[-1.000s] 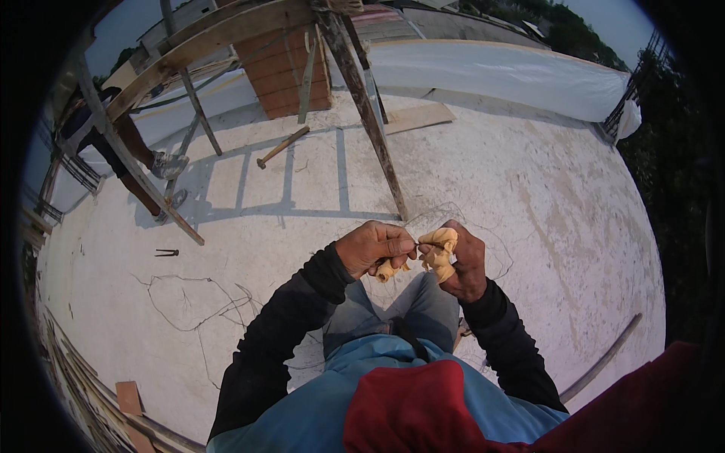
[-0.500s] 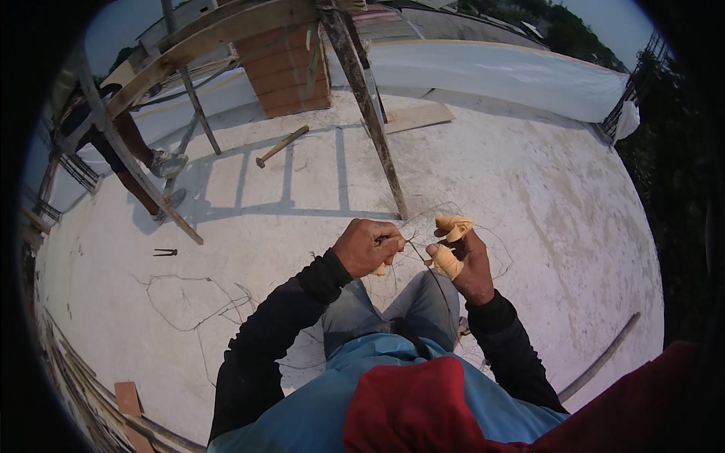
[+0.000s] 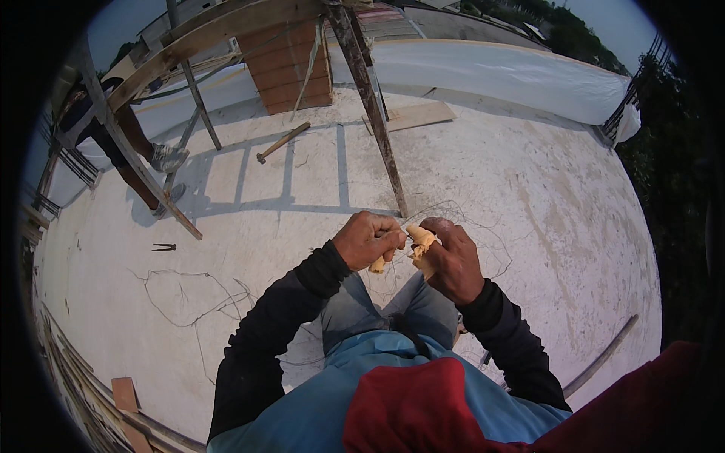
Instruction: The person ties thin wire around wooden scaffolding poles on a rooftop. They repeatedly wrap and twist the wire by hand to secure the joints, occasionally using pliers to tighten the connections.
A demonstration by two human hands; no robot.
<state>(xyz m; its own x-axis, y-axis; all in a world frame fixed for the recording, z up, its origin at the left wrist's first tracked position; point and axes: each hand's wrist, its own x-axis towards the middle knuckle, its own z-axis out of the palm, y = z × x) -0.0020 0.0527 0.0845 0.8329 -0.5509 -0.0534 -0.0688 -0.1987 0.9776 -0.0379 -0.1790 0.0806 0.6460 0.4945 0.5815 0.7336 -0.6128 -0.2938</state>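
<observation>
My left hand (image 3: 368,240) is closed in a pinch in front of my knees, on thin wire that is mostly hidden by the fingers now. Right against it, my right hand (image 3: 453,260) is curled, back turned up, fingertips meeting at the left hand's fingers. Pale yellow wrapping (image 3: 421,240) covers some of its fingers, and a bit of the same shows under the left hand. What the right fingertips grip is too small to make out. Loose, tangled wire (image 3: 231,305) lies on the pale floor to the left, with more thin strands beyond my hands.
A hammer (image 3: 283,143) and small pincers (image 3: 164,248) lie on the floor. Wooden props (image 3: 377,121) stand ahead, near a brown wooden box form (image 3: 288,68). Another person's legs (image 3: 128,143) are at the left. Long rods (image 3: 75,377) lie lower left, a bar (image 3: 602,358) at right.
My right hand has moved left to meet the left hand and turned its back upward, its fingers closing in. The dark wire that stretched between the hands is now mostly hidden.
</observation>
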